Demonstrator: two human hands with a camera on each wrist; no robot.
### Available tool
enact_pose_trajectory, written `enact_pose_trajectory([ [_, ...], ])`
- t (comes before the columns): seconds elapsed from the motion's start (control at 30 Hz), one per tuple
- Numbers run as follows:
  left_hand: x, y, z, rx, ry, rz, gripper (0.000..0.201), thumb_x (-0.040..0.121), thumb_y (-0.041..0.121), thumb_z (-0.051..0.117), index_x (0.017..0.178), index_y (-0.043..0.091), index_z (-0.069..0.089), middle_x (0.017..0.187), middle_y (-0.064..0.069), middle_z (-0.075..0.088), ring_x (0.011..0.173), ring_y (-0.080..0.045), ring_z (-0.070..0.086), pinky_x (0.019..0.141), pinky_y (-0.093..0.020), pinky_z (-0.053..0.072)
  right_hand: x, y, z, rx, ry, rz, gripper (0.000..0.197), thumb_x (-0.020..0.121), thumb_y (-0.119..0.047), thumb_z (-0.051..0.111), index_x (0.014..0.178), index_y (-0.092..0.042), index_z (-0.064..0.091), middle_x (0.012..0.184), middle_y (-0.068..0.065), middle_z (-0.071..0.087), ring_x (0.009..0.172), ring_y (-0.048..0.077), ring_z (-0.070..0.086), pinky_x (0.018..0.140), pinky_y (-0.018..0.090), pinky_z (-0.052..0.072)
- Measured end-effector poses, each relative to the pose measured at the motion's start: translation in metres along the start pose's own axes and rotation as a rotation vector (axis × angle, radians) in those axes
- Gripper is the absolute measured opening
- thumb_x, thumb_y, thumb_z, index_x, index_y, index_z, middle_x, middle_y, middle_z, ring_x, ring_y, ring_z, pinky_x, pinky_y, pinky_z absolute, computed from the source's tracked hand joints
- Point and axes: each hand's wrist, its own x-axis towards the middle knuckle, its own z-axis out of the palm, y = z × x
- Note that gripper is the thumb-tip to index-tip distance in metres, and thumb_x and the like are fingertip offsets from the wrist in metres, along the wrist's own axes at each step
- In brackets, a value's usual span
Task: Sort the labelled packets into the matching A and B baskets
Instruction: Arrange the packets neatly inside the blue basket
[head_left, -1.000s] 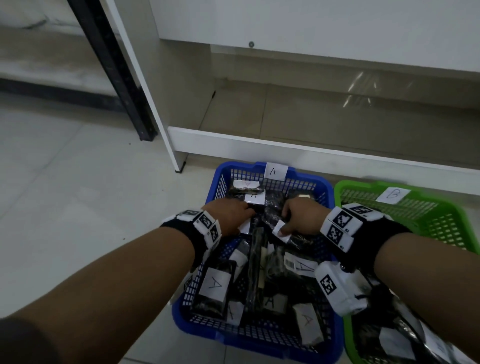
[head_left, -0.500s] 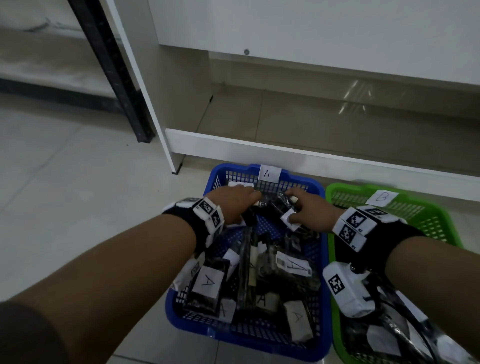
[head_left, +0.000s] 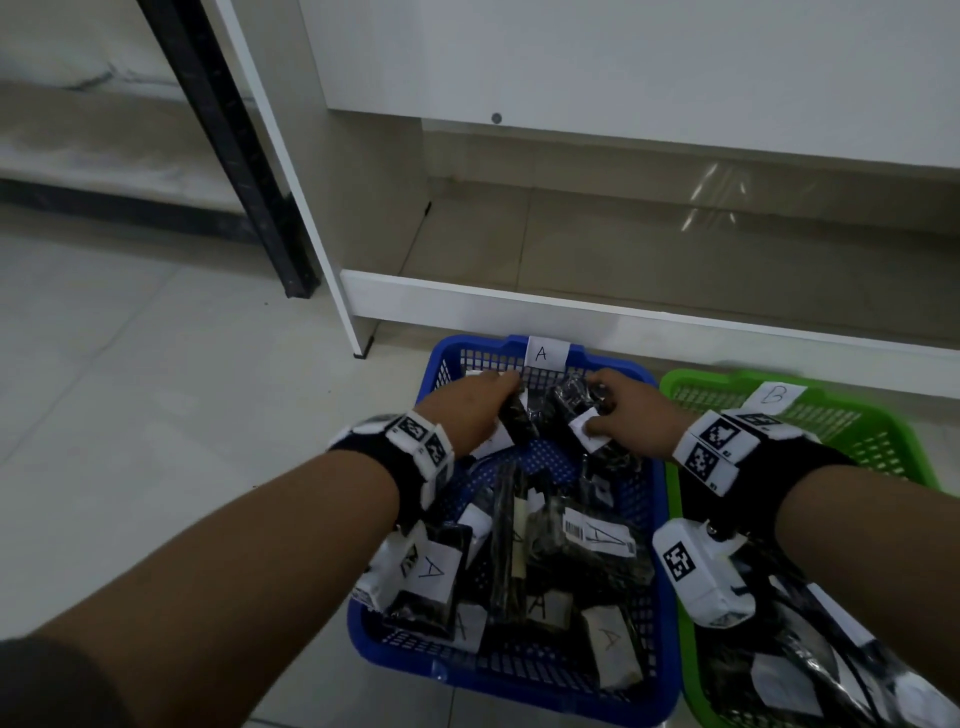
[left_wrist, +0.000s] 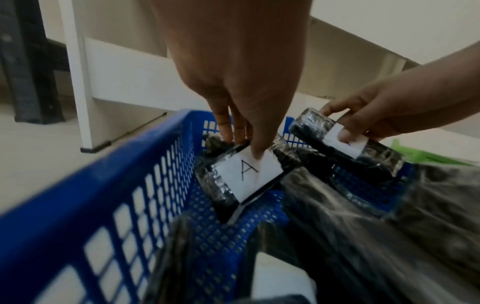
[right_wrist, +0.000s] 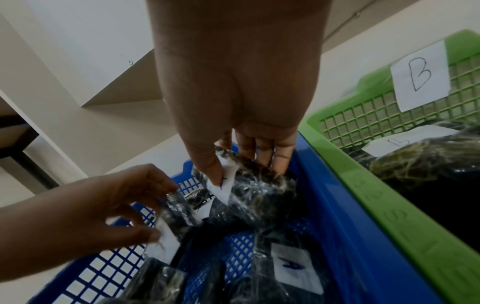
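Observation:
The blue basket (head_left: 467, 345) carries a paper tag A (head_left: 540, 353); the green basket (head_left: 717, 378) beside it on the right is tagged B (head_left: 774, 397). Both hands are at the blue basket's far end. My left hand (head_left: 506, 400) pinches a black plastic-wrapped packet (left_wrist: 223, 185) whose white label reads A (left_wrist: 246, 172). My right hand (head_left: 595, 402) grips another black packet (right_wrist: 259, 191), thumb on its white label (right_wrist: 223, 189); that letter is covered. Several packets labelled A (head_left: 431, 571) lie in the blue basket.
Both baskets stand on a pale tiled floor against the low white rail (head_left: 519, 306) of a white cabinet. A black post (head_left: 234, 156) rises at the left. Dark packets, one labelled B (right_wrist: 397, 142), fill the green basket.
Both hands have moved from the middle of the blue basket toward its far wall, each still holding its packet. The view has shifted a little.

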Motion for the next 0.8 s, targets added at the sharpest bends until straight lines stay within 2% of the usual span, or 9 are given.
enact_pose_trajectory([
  [0.07, 0.001, 0.005, 0.012, 0.046, -0.068, -0.002, 0.065, 0.088, 0.015, 0.059, 0.144, 0.02, 0.028, 0.133, -0.013, 0.044, 0.118, -0.031, 0.049, 0.093, -0.039, 0.046, 0.004, 0.004, 0.002, 0.067, 0.008, 0.022, 0.052, 0.084, -0.016, 0.065, 0.128, -0.012, 0.038, 0.097, 0.005, 0.057, 0.08, 0.02, 0.054, 0.061, 0.024, 0.039],
  [0.13, 0.001, 0.006, 0.021, 0.139, -0.175, 0.002, 0.074, 0.089, 0.024, 0.06, 0.149, 0.029, 0.017, 0.139, -0.012, 0.038, 0.124, -0.03, 0.043, 0.095, -0.041, 0.045, 0.006, 0.008, 0.002, 0.137, 0.013, 0.05, 0.042, 0.083, -0.013, 0.066, 0.113, -0.013, 0.036, 0.08, -0.005, 0.045, 0.066, 0.01, 0.044, 0.053, 0.022, 0.034],
  [0.23, 0.0, 0.001, 0.024, 0.31, -0.214, 0.043, 0.077, 0.09, 0.022, 0.057, 0.15, 0.035, 0.01, 0.142, -0.01, 0.032, 0.129, -0.03, 0.036, 0.096, -0.042, 0.042, 0.009, 0.014, -0.001, 0.227, 0.001, 0.091, 0.038, 0.082, -0.01, 0.067, 0.104, -0.015, 0.036, 0.08, -0.004, 0.044, 0.066, 0.012, 0.044, 0.055, 0.025, 0.036],
  [0.37, -0.004, -0.009, 0.022, 0.44, -0.255, 0.05, 0.072, 0.095, 0.021, 0.048, 0.148, 0.042, 0.005, 0.147, -0.012, 0.025, 0.13, -0.032, 0.035, 0.095, -0.045, 0.044, 0.01, 0.017, -0.006, 0.327, 0.064, 0.11, 0.052, 0.071, -0.021, 0.073, 0.113, -0.01, 0.045, 0.094, 0.014, 0.06, 0.079, 0.03, 0.06, 0.06, 0.03, 0.045],
  [0.43, -0.006, -0.012, 0.02, 0.494, -0.281, 0.051, 0.07, 0.096, 0.025, 0.046, 0.148, 0.045, 0.002, 0.149, -0.012, 0.023, 0.13, -0.032, 0.035, 0.097, -0.044, 0.043, 0.009, 0.017, -0.01, 0.376, 0.111, 0.091, 0.057, 0.073, -0.016, 0.071, 0.119, -0.018, 0.038, 0.088, 0.015, 0.06, 0.073, 0.03, 0.061, 0.056, 0.03, 0.046],
  [0.5, -0.006, -0.011, 0.017, 0.519, -0.29, 0.053, 0.068, 0.097, 0.025, 0.045, 0.148, 0.045, 0.005, 0.147, -0.012, 0.027, 0.129, -0.031, 0.036, 0.098, -0.043, 0.043, 0.006, 0.018, -0.014, 0.403, 0.121, 0.064, 0.067, 0.08, -0.005, 0.065, 0.13, -0.03, 0.029, 0.084, 0.012, 0.06, 0.065, 0.025, 0.057, 0.053, 0.03, 0.044],
  [0.6, -0.002, 0.002, 0.008, 0.493, -0.239, 0.078, 0.059, 0.097, 0.018, 0.043, 0.147, 0.04, 0.021, 0.138, -0.011, 0.038, 0.125, -0.03, 0.042, 0.095, -0.039, 0.042, 0.004, 0.018, -0.02, 0.421, 0.19, 0.003, 0.074, 0.082, -0.003, 0.062, 0.138, -0.034, 0.027, 0.097, 0.015, 0.063, 0.072, 0.03, 0.061, 0.061, 0.035, 0.051],
  [0.7, 0.013, 0.026, 0.007, 0.259, -0.105, 0.109, 0.042, 0.094, 0.018, 0.046, 0.136, 0.022, 0.047, 0.126, -0.009, 0.052, 0.113, -0.027, 0.053, 0.088, -0.034, 0.045, 0.001, 0.018, -0.026, 0.484, 0.31, -0.019, 0.061, 0.08, -0.002, 0.06, 0.126, -0.034, 0.036, 0.102, 0.017, 0.063, 0.077, 0.03, 0.062, 0.068, 0.04, 0.056],
  [0.8, 0.034, 0.054, 0.017, -0.03, -0.208, 0.067, 0.042, 0.092, 0.027, 0.052, 0.133, 0.018, 0.049, 0.127, -0.011, 0.056, 0.112, -0.026, 0.056, 0.092, -0.033, 0.046, -0.005, 0.021, -0.031, 0.503, 0.39, -0.007, 0.046, 0.078, -0.002, 0.061, 0.108, -0.028, 0.038, 0.095, 0.019, 0.064, 0.079, 0.039, 0.064, 0.069, 0.053, 0.056],
])
